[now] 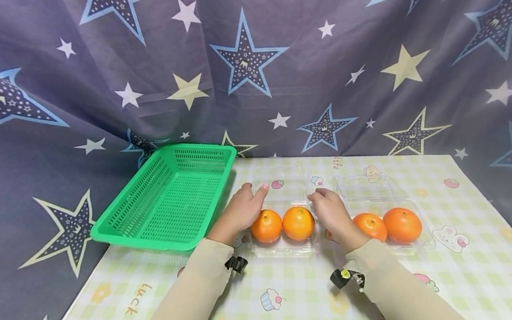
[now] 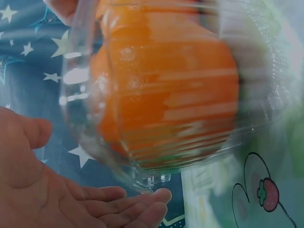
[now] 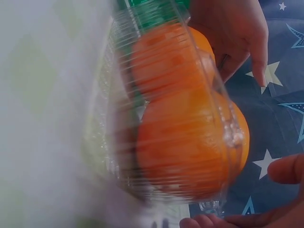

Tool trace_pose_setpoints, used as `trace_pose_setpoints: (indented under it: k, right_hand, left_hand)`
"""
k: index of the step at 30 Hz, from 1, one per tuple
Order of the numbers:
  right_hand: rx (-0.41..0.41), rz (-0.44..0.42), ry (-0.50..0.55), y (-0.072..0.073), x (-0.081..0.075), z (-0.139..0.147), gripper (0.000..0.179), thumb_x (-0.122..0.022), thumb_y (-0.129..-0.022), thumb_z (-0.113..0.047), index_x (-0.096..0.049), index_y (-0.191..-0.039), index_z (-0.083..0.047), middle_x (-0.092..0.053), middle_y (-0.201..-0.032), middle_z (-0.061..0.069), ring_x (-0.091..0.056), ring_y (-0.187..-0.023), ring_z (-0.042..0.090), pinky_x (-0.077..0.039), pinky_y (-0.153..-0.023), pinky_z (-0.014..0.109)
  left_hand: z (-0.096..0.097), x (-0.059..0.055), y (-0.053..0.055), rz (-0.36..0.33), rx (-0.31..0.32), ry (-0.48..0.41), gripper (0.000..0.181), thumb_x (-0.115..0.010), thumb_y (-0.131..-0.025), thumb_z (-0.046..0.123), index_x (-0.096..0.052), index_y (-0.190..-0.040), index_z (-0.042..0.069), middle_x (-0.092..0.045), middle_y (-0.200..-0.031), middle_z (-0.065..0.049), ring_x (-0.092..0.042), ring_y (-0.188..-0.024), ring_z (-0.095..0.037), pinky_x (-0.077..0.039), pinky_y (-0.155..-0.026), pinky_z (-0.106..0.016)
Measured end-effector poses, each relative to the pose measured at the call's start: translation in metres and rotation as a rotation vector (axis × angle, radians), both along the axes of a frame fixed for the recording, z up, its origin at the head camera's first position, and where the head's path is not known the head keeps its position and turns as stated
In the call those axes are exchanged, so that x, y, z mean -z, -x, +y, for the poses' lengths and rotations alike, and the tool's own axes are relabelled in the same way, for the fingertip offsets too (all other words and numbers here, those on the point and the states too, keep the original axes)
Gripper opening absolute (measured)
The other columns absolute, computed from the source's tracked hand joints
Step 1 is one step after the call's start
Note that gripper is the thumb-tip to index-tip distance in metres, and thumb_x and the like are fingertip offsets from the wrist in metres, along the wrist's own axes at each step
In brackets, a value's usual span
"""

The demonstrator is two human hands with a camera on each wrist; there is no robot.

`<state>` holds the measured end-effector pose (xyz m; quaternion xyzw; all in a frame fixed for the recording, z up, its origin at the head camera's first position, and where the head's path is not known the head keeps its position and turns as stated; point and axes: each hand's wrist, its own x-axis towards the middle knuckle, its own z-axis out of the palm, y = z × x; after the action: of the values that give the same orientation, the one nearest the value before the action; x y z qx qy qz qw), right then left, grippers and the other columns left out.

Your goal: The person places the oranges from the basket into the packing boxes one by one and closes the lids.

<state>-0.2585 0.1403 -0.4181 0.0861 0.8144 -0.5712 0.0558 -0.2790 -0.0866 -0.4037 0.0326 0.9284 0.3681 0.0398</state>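
A clear plastic clamshell box (image 1: 286,249) stands mid-table with its lid (image 1: 286,188) raised back. Two oranges (image 1: 298,223) sit side by side in its base. At the box's left back corner is my left hand (image 1: 245,207), thumb apart from extended fingers; the fingertips (image 2: 159,197) reach the box's rim or hinge, though contact is unclear. On the opposite side my right hand (image 1: 332,213) is by the right back corner, its thumb (image 3: 287,168) apart from the fingers (image 3: 209,222) near the rim. Neither hand is gripping anything in the wrist views.
A green plastic basket (image 1: 173,208) stands at the left back. Right of my right hand, a second open clear box (image 1: 417,207) holds two more oranges (image 1: 402,225), one partly hidden by my wrist. A starry curtain (image 1: 302,64) hangs behind the checked tablecloth (image 1: 304,298).
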Motion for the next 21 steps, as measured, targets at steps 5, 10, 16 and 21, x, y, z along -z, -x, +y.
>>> trace_pose_setpoints:
  k: [5,10,16,21]
  right_hand:
    - [-0.020,0.013,-0.028,-0.0019,-0.0040,0.0009,0.068,-0.043,-0.103,-0.035,-0.031,-0.160,0.000,-0.034,-0.166,0.019,-0.027,-0.156,0.037,-0.023,-0.126,0.054]
    - [-0.029,0.023,-0.032,-0.0029,-0.0052,0.0007,0.067,-0.042,-0.104,-0.034,-0.031,-0.160,0.001,-0.032,-0.167,0.019,-0.024,-0.157,0.036,-0.020,-0.127,0.053]
    - [-0.028,0.046,-0.042,-0.0031,-0.0032,0.0014,0.065,-0.041,-0.104,-0.031,-0.031,-0.159,0.002,-0.032,-0.166,0.020,-0.024,-0.157,0.037,-0.020,-0.127,0.053]
    - [-0.026,0.061,-0.030,-0.0035,-0.0029,0.0003,0.068,-0.044,-0.103,-0.033,-0.031,-0.160,0.002,-0.032,-0.167,0.018,-0.024,-0.157,0.035,-0.019,-0.128,0.051]
  left_hand:
    - [0.0008,-0.0027,-0.0002,0.011,-0.006,-0.017,0.086,-0.035,-0.105,0.062,-0.029,-0.158,-0.005,-0.041,-0.160,-0.025,-0.039,-0.149,-0.039,-0.030,-0.123,-0.053]
    - [0.0016,-0.0034,0.0001,0.010,-0.015,-0.037,0.085,-0.036,-0.105,0.061,-0.025,-0.160,-0.003,-0.038,-0.162,-0.024,-0.038,-0.150,-0.039,-0.029,-0.124,-0.054]
    - [0.0016,-0.0022,0.0011,0.029,-0.016,-0.065,0.084,-0.039,-0.105,0.060,-0.022,-0.161,0.000,-0.037,-0.163,-0.024,-0.039,-0.150,-0.038,-0.029,-0.124,-0.054]
    - [-0.0005,-0.0013,0.0013,0.065,-0.008,-0.087,0.081,-0.042,-0.105,0.057,-0.023,-0.161,0.001,-0.039,-0.160,-0.026,-0.040,-0.149,-0.039,-0.030,-0.123,-0.055]
